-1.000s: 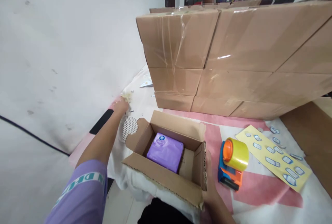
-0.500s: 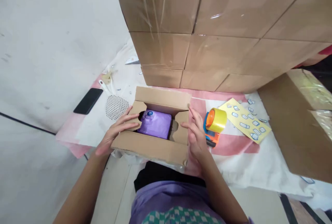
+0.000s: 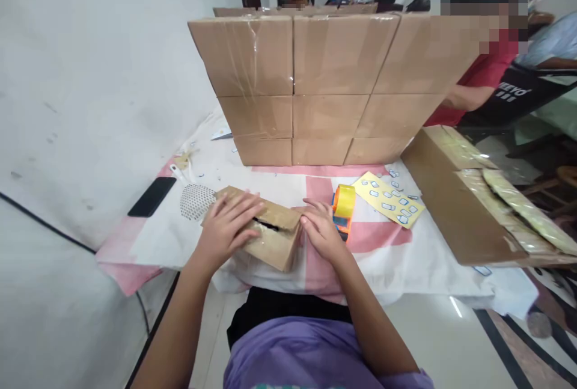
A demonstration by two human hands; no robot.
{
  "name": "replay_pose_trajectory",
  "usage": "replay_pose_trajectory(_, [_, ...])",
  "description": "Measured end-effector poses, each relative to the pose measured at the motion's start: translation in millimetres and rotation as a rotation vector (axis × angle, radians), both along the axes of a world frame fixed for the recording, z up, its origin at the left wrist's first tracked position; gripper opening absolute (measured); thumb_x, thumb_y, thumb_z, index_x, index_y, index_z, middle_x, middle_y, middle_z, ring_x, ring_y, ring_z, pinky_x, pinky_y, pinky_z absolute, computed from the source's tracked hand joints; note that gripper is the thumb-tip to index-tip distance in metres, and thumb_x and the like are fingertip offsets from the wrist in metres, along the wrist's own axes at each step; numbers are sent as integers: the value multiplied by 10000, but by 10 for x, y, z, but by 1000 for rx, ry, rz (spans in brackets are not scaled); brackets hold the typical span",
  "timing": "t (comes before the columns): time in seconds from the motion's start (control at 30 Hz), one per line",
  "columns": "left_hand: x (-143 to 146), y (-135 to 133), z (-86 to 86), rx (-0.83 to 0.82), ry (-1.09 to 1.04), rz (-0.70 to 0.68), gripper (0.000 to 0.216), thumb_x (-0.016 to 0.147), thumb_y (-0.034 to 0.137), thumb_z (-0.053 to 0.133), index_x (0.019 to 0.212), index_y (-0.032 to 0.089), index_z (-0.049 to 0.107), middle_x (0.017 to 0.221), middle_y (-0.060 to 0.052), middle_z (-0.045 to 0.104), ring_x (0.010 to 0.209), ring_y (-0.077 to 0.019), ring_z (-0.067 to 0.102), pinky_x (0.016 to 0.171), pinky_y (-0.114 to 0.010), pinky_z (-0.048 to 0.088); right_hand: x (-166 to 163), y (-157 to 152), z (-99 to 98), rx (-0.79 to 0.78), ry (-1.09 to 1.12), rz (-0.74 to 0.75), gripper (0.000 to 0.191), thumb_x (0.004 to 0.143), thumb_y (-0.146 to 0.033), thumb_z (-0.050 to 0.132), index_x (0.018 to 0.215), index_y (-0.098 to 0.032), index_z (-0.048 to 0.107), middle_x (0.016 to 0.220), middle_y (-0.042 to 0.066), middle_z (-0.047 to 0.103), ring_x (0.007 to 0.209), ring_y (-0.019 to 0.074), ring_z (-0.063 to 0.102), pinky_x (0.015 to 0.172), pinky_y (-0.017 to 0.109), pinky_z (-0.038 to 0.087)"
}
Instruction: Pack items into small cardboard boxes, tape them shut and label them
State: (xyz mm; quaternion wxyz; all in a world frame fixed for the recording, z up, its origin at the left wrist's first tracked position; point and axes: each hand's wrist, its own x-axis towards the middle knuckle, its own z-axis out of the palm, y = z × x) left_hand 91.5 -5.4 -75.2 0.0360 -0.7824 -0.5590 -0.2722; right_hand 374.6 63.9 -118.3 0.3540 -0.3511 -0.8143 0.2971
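Nearly closed: small brown cardboard box (image 3: 273,243) at centre frame

At left lies a flat black rectangular phone (image 3: 152,196), then a white perforated mesh piece (image 3: 197,201). The bare left hand (image 3: 225,226) rests flat on the box top, fingers spread, grasping nothing. A dark slit shows between the flaps. The bare right hand (image 3: 322,231), fingers loosely bent, touches the box's right corner without closing around it. Just beside sits an orange-and-blue tape dispenser (image 3: 343,222); farther right, a pale-yellow sticker sheet (image 3: 378,201).

We see mostly matt cardboard in the small carton (image 3: 271,251), glossy packing tape (image 3: 253,46) over the stacked cartons (image 3: 331,115), shiny plastic film on the tape roll (image 3: 346,200), soft-looking cloth in the tablecloth (image 3: 383,275), and smooth, reflective floor tiles (image 3: 433,329).
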Motion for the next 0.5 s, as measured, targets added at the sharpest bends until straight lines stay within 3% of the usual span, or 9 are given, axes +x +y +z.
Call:
replay_pose_trajectory(0.07, [16, 0, 22, -155, 132, -140, 708, 978, 725, 429, 1527, 289, 531, 1545, -89, 568, 1473, -311, 490, 1263, -517, 276, 198, -145, -26, 91, 89, -81, 328, 1044, -360, 499, 1302, -297, 690, 1328, 79, 720, 1381, 309, 542, 1182, 592, 322])
replay_pose_trajectory(0.13, [63, 9, 33, -219, 216, -163, 971, 859, 881, 443, 1601, 255, 423, 1617, -111, 467, 1523, -338, 417, 1273, -526, 259, 403, -191, -80, 158, 243, -271, 331, 1001, -357, 571, 1314, -290, 658, 1411, 96, 659, 1384, 302, 538, 1184, 571, 358])
replay_pose_trajectory(0.23, [233, 47, 2, -225, 296, -110, 1137, 795, 925, 478, 1647, 189, 313, 1667, -144, 365, 1566, -363, 329, 1285, -550, 231, 671, 13, -211, 9, 517, -557, 477, 915, -429, 665, 1353, -271, 561, 1424, 135, 612, 1342, 299, 570, 1124, 548, 458])
replay_pose_trajectory(0.3, [383, 100, -52, -188, 303, -18, 1070, 844, 869, 499, 1639, 173, 332, 1658, -159, 380, 1552, -379, 350, 1269, -578, 256, 783, 272, -310, -218, 641, -553, 609, 844, -499, 714, 1365, -270, 497, 1384, 141, 630, 1259, 289, 627, 1049, 515, 529])
replay_pose_trajectory(0.37, [512, 174, -117, -134, 286, 66, 927, 885, 795, 538, 1590, 200, 445, 1623, -156, 447, 1517, -405, 404, 1231, -601, 312, 833, 517, -394, -403, 686, -446, 646, 783, -547, 741, 1313, -276, 491, 1304, 121, 676, 1137, 271, 683, 949, 464, 584])
replay_pose_trajectory(0.5, [593, 309, -180, -19, 214, 111, 609, 916, 671, 617, 1364, 267, 698, 1502, -111, 606, 1405, -413, 529, 1144, -554, 417, 838, 689, -491, -510, 642, -312, 519, 715, -525, 793, 1100, -248, 580, 989, 41, 738, 832, 217, 706, 735, 347, 593])
